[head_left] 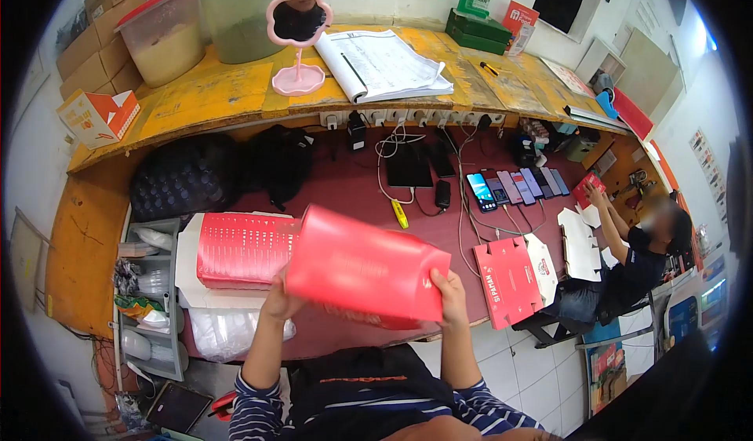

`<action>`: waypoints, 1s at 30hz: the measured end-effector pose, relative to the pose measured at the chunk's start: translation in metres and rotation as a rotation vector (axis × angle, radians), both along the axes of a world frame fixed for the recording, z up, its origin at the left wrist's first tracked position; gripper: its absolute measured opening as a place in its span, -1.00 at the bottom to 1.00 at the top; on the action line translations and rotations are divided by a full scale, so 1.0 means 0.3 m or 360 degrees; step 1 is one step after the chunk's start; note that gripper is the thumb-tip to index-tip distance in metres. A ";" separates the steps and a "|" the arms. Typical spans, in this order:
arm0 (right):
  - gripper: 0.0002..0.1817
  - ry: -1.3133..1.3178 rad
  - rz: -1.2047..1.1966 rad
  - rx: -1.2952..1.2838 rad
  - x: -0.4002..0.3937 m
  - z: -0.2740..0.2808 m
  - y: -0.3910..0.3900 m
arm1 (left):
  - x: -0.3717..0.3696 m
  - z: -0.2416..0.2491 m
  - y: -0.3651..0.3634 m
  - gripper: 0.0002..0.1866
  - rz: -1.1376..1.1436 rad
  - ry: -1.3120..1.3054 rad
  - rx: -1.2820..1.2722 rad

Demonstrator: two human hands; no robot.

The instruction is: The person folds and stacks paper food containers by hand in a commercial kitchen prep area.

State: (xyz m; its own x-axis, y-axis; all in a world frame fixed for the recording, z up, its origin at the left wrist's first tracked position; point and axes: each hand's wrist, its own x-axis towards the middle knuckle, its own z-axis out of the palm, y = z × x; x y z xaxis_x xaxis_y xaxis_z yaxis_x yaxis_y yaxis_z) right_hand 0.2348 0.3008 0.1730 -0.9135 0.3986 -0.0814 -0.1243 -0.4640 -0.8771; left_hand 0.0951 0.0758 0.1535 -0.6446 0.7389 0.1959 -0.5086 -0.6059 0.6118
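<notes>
A large red cardboard piece (365, 272), bent into a curve, is held up over the front of the dark red table. My left hand (281, 300) grips its lower left edge, and my right hand (449, 296) grips its right end. Just left of it lies a stack of red printed cardboard sheets (239, 251) on white board. Clear plastic bags (227, 333) lie below that stack. To the right, flat red die-cut box sheets (507, 280) rest at the table edge.
Phones (510, 186) with cables lie at the back right, near a yellow highlighter (400, 214). A co-worker (651, 245) sits at the right, holding a red item. Grey trays (153, 284) stand at left. A yellow shelf (259, 72) spans the back, holding a mirror (298, 29) and notebook (384, 68).
</notes>
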 end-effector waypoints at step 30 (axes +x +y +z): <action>-0.88 0.0220 0.0153 -0.1175 -0.099 -0.010 -0.004 | 0.092 -0.067 0.162 -0.81 0.1420 0.1656 -0.1449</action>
State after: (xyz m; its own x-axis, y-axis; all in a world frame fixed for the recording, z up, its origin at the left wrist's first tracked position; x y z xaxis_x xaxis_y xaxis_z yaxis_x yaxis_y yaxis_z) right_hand 0.2052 0.2995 0.1701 -0.9627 0.2033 -0.1785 -0.1401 -0.9390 -0.3139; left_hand 0.1227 0.1245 0.1335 -0.7808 0.3366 0.5263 0.6148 0.2640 0.7432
